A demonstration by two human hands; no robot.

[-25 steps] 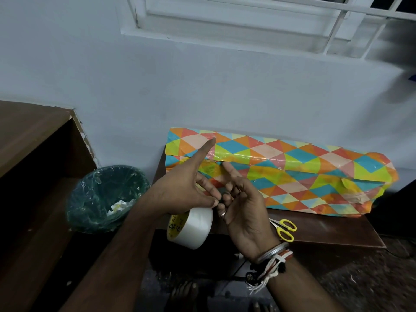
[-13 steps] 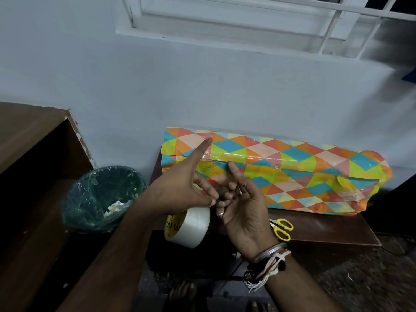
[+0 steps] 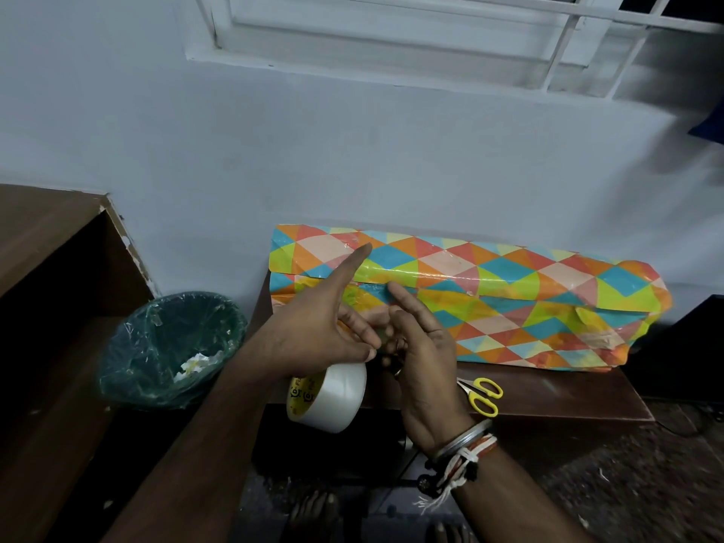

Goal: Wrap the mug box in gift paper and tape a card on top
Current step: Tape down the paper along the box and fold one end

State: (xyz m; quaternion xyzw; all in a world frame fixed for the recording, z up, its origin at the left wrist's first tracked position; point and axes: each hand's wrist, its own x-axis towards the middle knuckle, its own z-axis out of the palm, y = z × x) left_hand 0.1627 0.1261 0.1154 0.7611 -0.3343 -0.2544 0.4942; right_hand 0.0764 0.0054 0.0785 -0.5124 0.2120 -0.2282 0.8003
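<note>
Head view, stock as seen:
- Mug box: lies lengthwise on brown table, back edge vs. wall, fully covered in gift paper w/ multicolour triangle print. Paper crumpled at right end.
- Your left hand: in front of box's left part. Index straight, pointing up. Thumb + remaining fingers curled, gripping tape roll, which hangs just under hand.
- Your right hand: touching left hand's fingers. Index raised, other fingers curled in, pinching clear tape strip btwn both hands.
- Scissors: yellow handles, on table just right of right wrist.
- Bin: green liner, on floor left of table.
</note>
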